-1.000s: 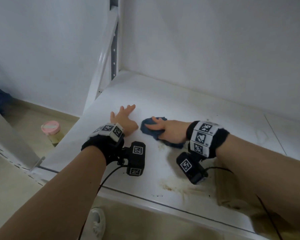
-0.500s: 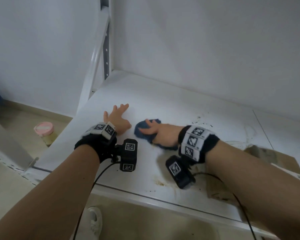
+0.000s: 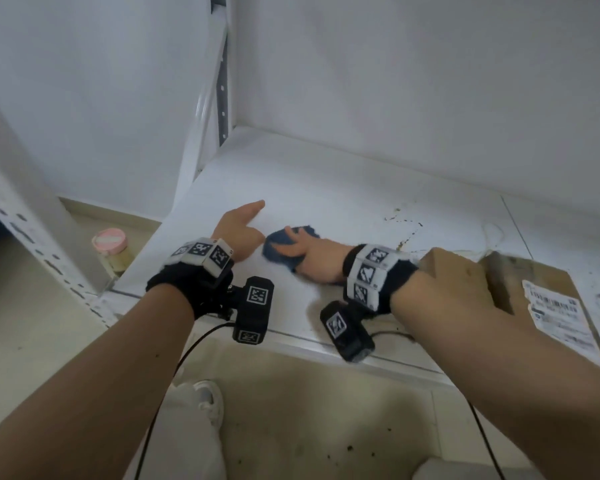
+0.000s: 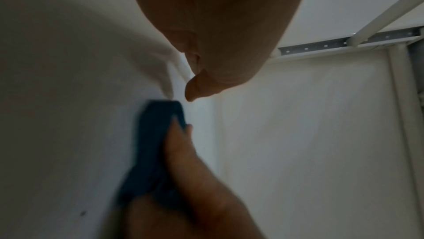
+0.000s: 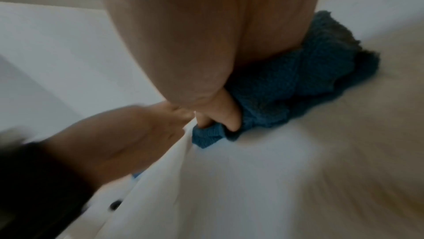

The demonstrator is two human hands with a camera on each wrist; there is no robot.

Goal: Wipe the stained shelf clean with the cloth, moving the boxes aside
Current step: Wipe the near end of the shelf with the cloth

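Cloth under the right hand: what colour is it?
Dark blue cloth; the right wrist view shows it best.

Black wristbands (image 3: 184, 285) with tagged cameras (image 3: 253, 308)

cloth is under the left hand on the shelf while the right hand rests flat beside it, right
Not quite: the hands are swapped. The head view shows the right hand pressing the cloth on the shelf, while the left hand rests flat beside it.
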